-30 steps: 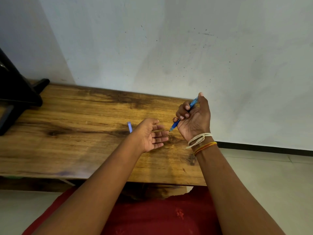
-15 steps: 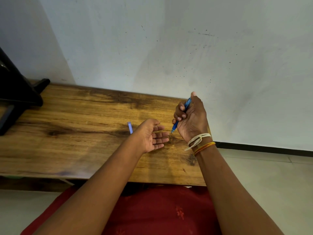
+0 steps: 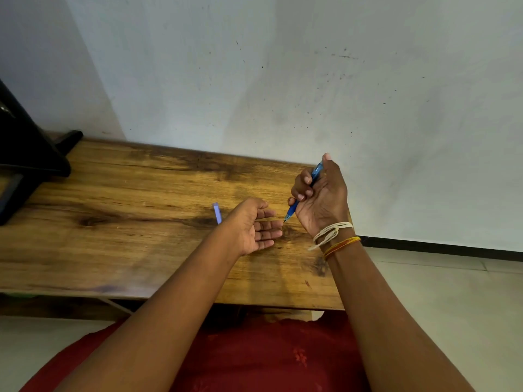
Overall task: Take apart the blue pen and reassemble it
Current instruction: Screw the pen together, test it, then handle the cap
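Note:
My right hand (image 3: 321, 198) is closed in a fist around the blue pen (image 3: 294, 206), which slants with its tip pointing down and left. The thumb rests on the pen's top end. The tip nearly touches the fingertips of my left hand (image 3: 253, 226), which lies palm up and open just above the wooden table (image 3: 113, 222), holding nothing. A small light-blue piece (image 3: 217, 213), perhaps the pen's cap, lies on the table just left of my left hand, partly hidden behind it.
A black stand (image 3: 25, 157) sits on the table's far left end. A white wall rises right behind the table. The table's right edge is near my right wrist, with tiled floor (image 3: 452, 306) beyond. My red-clothed lap is below the front edge.
My right hand shifted slightly left and turned the pen steeper, with less of its upper end showing above the fist. The left hand and the light-blue piece stayed put.

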The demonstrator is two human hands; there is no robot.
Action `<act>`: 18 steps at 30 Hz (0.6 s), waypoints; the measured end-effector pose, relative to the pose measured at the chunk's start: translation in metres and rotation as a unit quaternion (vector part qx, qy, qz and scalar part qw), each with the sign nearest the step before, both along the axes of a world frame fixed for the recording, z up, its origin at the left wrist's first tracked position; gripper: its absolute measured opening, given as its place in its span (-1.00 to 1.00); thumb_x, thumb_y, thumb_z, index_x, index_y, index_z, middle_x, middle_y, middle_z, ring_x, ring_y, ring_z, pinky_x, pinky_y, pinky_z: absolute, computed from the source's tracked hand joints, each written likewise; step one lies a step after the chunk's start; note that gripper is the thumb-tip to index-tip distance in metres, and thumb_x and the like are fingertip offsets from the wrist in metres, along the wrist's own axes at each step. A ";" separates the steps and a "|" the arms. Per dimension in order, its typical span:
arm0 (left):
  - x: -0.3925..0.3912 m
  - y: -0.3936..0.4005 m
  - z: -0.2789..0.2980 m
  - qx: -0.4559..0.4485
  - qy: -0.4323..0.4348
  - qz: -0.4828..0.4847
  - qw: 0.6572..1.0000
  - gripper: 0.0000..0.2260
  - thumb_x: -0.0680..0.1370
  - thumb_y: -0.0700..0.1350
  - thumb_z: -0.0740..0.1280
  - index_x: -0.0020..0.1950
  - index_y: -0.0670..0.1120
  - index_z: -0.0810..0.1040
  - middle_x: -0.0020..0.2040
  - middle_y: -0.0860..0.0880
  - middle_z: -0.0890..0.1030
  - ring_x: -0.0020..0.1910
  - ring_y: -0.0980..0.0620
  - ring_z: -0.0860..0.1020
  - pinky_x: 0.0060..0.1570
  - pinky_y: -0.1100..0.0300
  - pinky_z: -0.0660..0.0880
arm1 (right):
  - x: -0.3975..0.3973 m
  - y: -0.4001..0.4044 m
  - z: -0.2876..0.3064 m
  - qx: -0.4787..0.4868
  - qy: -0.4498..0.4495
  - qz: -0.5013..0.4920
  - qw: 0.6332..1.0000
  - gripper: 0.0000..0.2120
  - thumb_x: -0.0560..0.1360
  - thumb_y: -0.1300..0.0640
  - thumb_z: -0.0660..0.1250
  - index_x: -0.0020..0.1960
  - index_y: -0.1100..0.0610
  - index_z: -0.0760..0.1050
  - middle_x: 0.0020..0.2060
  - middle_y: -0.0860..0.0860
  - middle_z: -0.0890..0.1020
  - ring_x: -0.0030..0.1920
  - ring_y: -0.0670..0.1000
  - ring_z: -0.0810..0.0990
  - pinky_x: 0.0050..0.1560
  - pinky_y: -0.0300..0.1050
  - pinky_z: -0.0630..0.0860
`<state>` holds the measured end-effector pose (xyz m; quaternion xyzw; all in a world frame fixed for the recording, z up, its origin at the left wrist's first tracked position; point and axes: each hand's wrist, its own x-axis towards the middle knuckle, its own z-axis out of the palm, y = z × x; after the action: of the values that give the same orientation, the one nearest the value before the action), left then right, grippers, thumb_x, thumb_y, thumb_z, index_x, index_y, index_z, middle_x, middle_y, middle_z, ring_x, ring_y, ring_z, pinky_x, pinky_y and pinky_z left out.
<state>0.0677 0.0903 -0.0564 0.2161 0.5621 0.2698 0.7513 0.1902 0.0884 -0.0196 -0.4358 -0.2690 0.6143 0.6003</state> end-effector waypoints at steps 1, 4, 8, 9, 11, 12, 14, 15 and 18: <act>0.000 0.000 0.000 0.000 0.001 0.000 1.000 -0.77 0.58 -0.03 0.17 -0.06 -0.13 0.54 -0.14 -0.14 0.63 -0.13 -0.10 0.59 0.10 0.03 0.42 | 0.000 0.000 0.000 0.002 0.001 0.000 1.000 -0.52 0.58 -0.15 0.02 -0.39 0.12 0.25 -0.58 -0.04 0.20 -0.43 -0.01 0.13 -0.33 -0.09 0.17; 0.000 0.000 0.001 -0.001 0.001 0.000 1.000 -0.77 0.58 -0.03 0.17 -0.05 -0.13 0.54 -0.13 -0.14 0.63 -0.13 -0.10 0.59 0.10 0.03 0.42 | 0.001 0.000 -0.001 0.005 0.005 -0.006 1.000 -0.52 0.58 -0.15 0.01 -0.39 0.13 0.25 -0.58 -0.04 0.20 -0.43 -0.01 0.13 -0.33 -0.10 0.17; 0.001 -0.001 0.001 -0.001 0.002 -0.002 1.000 -0.77 0.58 -0.03 0.16 -0.05 -0.13 0.54 -0.14 -0.13 0.63 -0.14 -0.10 0.59 0.08 0.04 0.42 | 0.002 0.001 -0.002 0.003 0.010 -0.010 1.000 -0.51 0.58 -0.16 0.01 -0.39 0.13 0.26 -0.58 -0.04 0.20 -0.44 -0.02 0.14 -0.32 -0.09 0.17; 0.001 -0.001 0.001 -0.002 0.002 -0.002 1.000 -0.77 0.58 -0.03 0.16 -0.06 -0.13 0.54 -0.14 -0.13 0.63 -0.14 -0.10 0.59 0.09 0.04 0.42 | 0.002 0.001 -0.002 0.004 0.013 -0.010 1.000 -0.52 0.58 -0.16 0.01 -0.39 0.13 0.26 -0.58 -0.04 0.20 -0.44 -0.01 0.14 -0.32 -0.10 0.17; 0.001 -0.001 0.002 -0.002 0.002 -0.003 1.000 -0.76 0.58 -0.03 0.16 -0.05 -0.13 0.54 -0.14 -0.13 0.62 -0.14 -0.10 0.59 0.09 0.04 0.42 | 0.003 0.003 -0.004 0.005 0.020 -0.009 1.000 -0.50 0.58 -0.17 0.01 -0.39 0.13 0.26 -0.58 -0.04 0.21 -0.44 -0.01 0.15 -0.33 -0.10 0.18; 0.001 -0.001 0.002 -0.001 0.003 -0.003 1.000 -0.76 0.58 -0.03 0.16 -0.04 -0.13 0.55 -0.14 -0.13 0.62 -0.14 -0.09 0.59 0.08 0.04 0.42 | 0.004 0.003 -0.004 0.005 0.026 -0.008 1.000 -0.49 0.58 -0.19 0.01 -0.39 0.12 0.27 -0.58 -0.04 0.21 -0.44 -0.02 0.16 -0.33 -0.10 0.18; 0.000 0.000 0.002 -0.002 0.004 -0.004 1.000 -0.75 0.58 -0.03 0.15 -0.04 -0.13 0.55 -0.14 -0.13 0.62 -0.14 -0.09 0.59 0.04 0.05 0.43 | 0.006 0.004 -0.007 0.001 0.047 -0.009 0.999 -0.49 0.57 -0.22 0.02 -0.38 0.12 0.28 -0.57 -0.04 0.22 -0.44 -0.03 0.17 -0.32 -0.10 0.18; 0.000 0.000 0.002 -0.002 0.003 -0.005 1.000 -0.75 0.59 -0.03 0.14 -0.05 -0.13 0.55 -0.13 -0.13 0.62 -0.13 -0.09 0.59 0.02 0.06 0.43 | 0.007 0.005 -0.009 -0.003 0.064 -0.011 0.998 -0.49 0.56 -0.24 0.02 -0.38 0.12 0.28 -0.57 -0.04 0.23 -0.44 -0.03 0.17 -0.31 -0.10 0.18; -0.001 0.001 0.003 0.000 -0.003 -0.008 1.000 -0.72 0.59 -0.02 0.12 -0.07 -0.12 0.56 -0.12 -0.12 0.63 -0.12 -0.07 0.59 0.03 0.06 0.42 | 0.012 0.007 -0.016 -0.015 0.124 -0.018 0.992 -0.49 0.54 -0.27 0.02 -0.37 0.10 0.28 -0.57 -0.04 0.25 -0.44 -0.03 0.19 -0.29 -0.11 0.20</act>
<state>0.0670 0.0909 -0.0534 0.2201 0.5583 0.2641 0.7551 0.2026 0.0958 -0.0352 -0.3699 -0.1754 0.6570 0.6330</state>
